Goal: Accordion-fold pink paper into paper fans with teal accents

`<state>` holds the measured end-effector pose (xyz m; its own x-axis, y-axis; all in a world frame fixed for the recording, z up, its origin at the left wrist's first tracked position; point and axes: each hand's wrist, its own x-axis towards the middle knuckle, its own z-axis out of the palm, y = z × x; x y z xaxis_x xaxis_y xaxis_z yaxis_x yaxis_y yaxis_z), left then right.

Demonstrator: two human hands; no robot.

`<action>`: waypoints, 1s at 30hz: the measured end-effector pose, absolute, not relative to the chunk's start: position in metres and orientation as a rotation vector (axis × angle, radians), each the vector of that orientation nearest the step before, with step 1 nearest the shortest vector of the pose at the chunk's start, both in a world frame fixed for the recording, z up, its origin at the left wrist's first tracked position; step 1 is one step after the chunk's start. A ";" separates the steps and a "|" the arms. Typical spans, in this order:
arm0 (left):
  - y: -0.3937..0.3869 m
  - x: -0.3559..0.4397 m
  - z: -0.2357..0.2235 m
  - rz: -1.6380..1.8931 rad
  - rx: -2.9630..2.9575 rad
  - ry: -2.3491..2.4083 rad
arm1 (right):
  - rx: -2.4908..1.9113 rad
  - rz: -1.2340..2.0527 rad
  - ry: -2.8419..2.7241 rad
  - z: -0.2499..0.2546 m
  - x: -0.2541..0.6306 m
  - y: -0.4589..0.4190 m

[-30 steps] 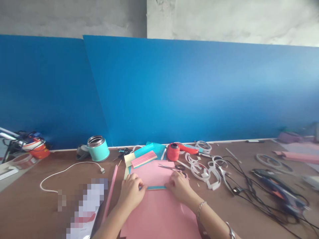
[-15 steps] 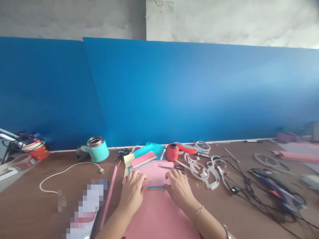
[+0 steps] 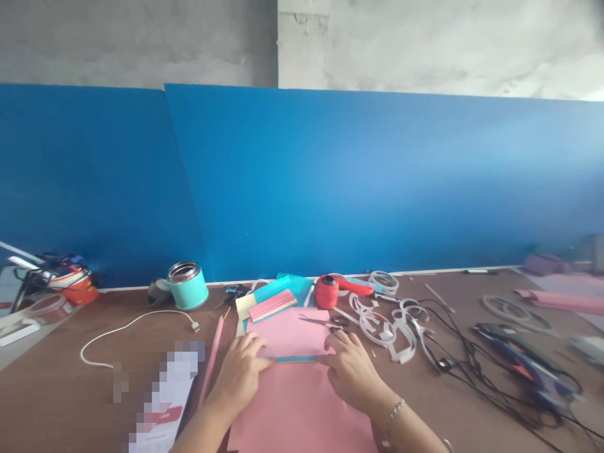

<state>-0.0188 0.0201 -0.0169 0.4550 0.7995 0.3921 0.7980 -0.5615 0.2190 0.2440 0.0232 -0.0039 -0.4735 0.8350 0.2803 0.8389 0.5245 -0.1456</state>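
Observation:
A large sheet of pink paper [image 3: 302, 409] lies in front of me, with a narrow blue strip [image 3: 296, 359] running across it. My left hand [image 3: 241, 368] grips the paper at the strip's left end, its fingers bent and its thumb along the strip. At the right end, my right hand [image 3: 350, 365] does the same, fingers curled and thumb pointing inward. The fingertips' exact hold on the paper is partly hidden. Just beyond the right hand are scissors [image 3: 336, 321], resting at the far part of the pink paper. Folded pink strips [image 3: 272, 306] lie past the left hand.
A turquoise metal-lined cup [image 3: 188, 287] and a white cable [image 3: 134, 320] are at left. Behind the paper stands a red spool [image 3: 326, 292]. Coiled white strips [image 3: 377, 324], black cords and a dark blue tool [image 3: 523, 362] spread rightward. A blue panel [image 3: 330, 182] borders the table.
My hands have moved apart along the blue strip, the left one leftward and the right one rightward. More of the strip shows between them. The view has shifted slightly.

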 end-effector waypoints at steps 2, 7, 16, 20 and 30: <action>0.020 -0.029 -0.017 0.775 2.660 1.511 | -1.445 0.025 -2.448 0.002 0.246 0.023; 0.023 -0.037 -0.017 1.057 2.646 1.656 | -1.406 -0.099 -2.512 -0.008 0.241 0.028; 0.021 -0.006 -0.001 0.984 1.813 1.529 | -1.323 -0.083 -2.203 -0.021 0.236 0.043; 0.015 0.030 0.016 0.920 1.072 1.231 | -1.158 -0.056 -2.078 -0.004 0.229 0.039; 0.044 0.070 0.015 1.312 0.271 0.671 | -1.098 -0.240 -2.156 0.006 0.193 0.033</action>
